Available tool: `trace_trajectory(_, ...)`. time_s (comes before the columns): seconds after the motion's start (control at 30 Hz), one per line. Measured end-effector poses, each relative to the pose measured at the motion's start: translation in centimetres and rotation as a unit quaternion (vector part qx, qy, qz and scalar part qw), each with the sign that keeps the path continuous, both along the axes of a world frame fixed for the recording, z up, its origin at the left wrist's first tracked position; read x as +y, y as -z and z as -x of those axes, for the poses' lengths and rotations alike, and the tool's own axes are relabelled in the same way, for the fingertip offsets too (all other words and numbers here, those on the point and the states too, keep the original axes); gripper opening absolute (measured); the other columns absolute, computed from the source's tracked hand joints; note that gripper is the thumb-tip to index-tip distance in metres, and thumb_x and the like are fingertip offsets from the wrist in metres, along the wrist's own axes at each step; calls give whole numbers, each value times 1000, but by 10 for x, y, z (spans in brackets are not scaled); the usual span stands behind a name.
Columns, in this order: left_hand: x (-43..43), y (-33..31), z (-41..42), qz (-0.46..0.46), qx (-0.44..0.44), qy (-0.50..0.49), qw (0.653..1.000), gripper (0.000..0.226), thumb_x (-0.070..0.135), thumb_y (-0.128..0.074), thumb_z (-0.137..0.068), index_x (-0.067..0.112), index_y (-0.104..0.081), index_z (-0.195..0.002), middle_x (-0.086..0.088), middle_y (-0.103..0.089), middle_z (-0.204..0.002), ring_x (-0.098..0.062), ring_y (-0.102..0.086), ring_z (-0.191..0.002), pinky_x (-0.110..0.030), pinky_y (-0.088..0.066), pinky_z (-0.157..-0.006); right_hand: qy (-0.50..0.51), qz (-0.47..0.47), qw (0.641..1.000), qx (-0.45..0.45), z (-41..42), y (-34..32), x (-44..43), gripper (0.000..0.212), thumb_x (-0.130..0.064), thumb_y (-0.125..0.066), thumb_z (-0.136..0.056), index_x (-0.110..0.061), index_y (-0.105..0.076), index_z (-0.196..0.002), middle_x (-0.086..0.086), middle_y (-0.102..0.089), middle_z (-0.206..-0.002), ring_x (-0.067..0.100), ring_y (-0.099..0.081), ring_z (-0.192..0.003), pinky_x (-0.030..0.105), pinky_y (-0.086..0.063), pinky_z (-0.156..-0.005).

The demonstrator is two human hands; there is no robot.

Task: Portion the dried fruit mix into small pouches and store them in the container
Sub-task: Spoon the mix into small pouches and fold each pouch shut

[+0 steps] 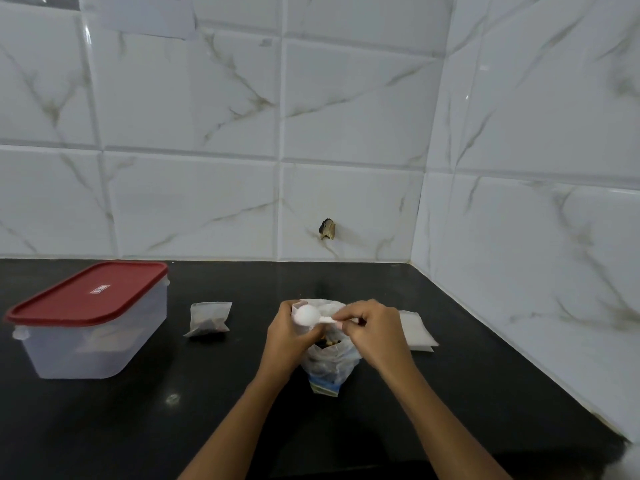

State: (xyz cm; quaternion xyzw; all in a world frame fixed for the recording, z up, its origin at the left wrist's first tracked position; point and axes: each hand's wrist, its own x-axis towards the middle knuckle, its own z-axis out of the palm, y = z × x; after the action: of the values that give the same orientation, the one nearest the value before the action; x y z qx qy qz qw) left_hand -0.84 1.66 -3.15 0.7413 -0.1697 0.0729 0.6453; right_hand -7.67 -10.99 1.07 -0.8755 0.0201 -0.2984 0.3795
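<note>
Right hand — thumb and fingertips pressed together on the handle of a white plastic spoon; the handle runs roughly level, left to right, with the bowl at the left end.

Left hand — fingers curled around the upper left edge of the bag of dried fruit mix, pinching the plastic and holding the mouth open. The spoon bowl sits just beside these fingers, over the mouth.

Bag — upright on the black counter between the two hands; dark and pale pieces show through the opening, directly below the spoon. A dip into the bag looks like the next move, so what matters is bowl above mouth, mix underneath it, and the right hand as the working one.

Small pouch — filled in part, standing on the counter, well to the left of the left hand.

Container — clear box, red lid on, further left again; pouch-like shapes show dimly inside.

Flat pale packets — probably empty pouches, lying just right of the right hand.
</note>
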Motion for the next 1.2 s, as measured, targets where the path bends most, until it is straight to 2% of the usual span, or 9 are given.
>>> trace_trajectory(0.17,4,1,3,-7,-2,2,1000,48,23,-81,-70,22,-50,-107,6,-59,-101,-5,-59,-88,-11,-48,-61,-7,102,993,-53,-3,3,4,19,1,-66,-77,-10,-77,-88,6,-71,-93,10,-62,-87,0,-40,-77)
trace_trajectory(0.33,4,3,1,-34,-7,-2,999,51,26,-82,-69,21,-49,-108,6,-59,-104,-5,-58,-91,-18,-49,-71,8,109,991,-72,-3,10,6,18,2,-66,-77,-9,-77,-85,7,-71,-88,10,-61,-82,0,-40,-71)
trace_trajectory(0.43,3,4,-2,-33,-3,-13,999,51,25,-81,-70,18,-50,-109,1,-60,-106,-11,-59,-95,-25,-51,-77,0,34,999,17,-4,5,3,18,-3,-63,-83,-12,-76,-92,-1,-68,-88,-1,-54,-72,-1,-41,-68)
trace_trajectory(0.5,1,4,-4,-49,-1,-14,999,53,28,-80,-70,18,-49,-111,3,-58,-107,-10,-57,-96,-23,-49,-78,-3,-48,998,49,-4,4,-1,17,-10,-60,-88,-13,-74,-96,-9,-66,-82,2,-57,-71,6,-46,-71)
trace_trajectory(0.6,-3,5,-6,-51,0,-12,999,57,30,-80,-71,18,-47,-116,5,-57,-108,-7,-56,-97,-20,-48,-77,3,-127,990,54,-3,1,-5,15,-13,-60,-89,-14,-73,-96,-2,-70,-86,6,-61,-75,22,-52,-79)
trace_trajectory(0.77,-11,5,-4,-34,-3,-18,999,57,27,-79,-72,17,-47,-118,7,-56,-106,-4,-55,-92,-12,-43,-69,5,-178,983,50,-2,0,-7,13,-10,-60,-88,-13,-73,-91,-3,-69,-76,4,-58,-65,15,-48,-67)
trace_trajectory(0.9,-22,1,-4,-22,9,-24,999,49,25,-78,-74,19,-46,-111,7,-54,-102,0,-53,-86,-12,-41,-65,42,-198,979,-9,-3,5,-10,12,-10,-61,-87,-16,-73,-90,-5,-68,-76,11,-62,-74,20,-50,-71)
trace_trajectory(1.07,-41,-2,-5,2,23,-30,999,50,31,-77,-74,20,-44,-110,2,-54,-109,-12,-56,-97,-25,-48,-78,119,-78,987,-74,0,15,-19,16,-7,-57,-90,-8,-72,-98,-1,-69,-82,9,-61,-76,4,-45,-66)
trace_trajectory(1.2,-47,1,-8,12,24,-10,1000,48,28,-77,-73,23,-43,-106,-1,-54,-113,-12,-58,-97,-19,-47,-71,124,112,984,66,-10,20,-20,22,-13,-48,-93,-9,-68,-101,7,-65,-99,19,-61,-90,26,-48,-77)
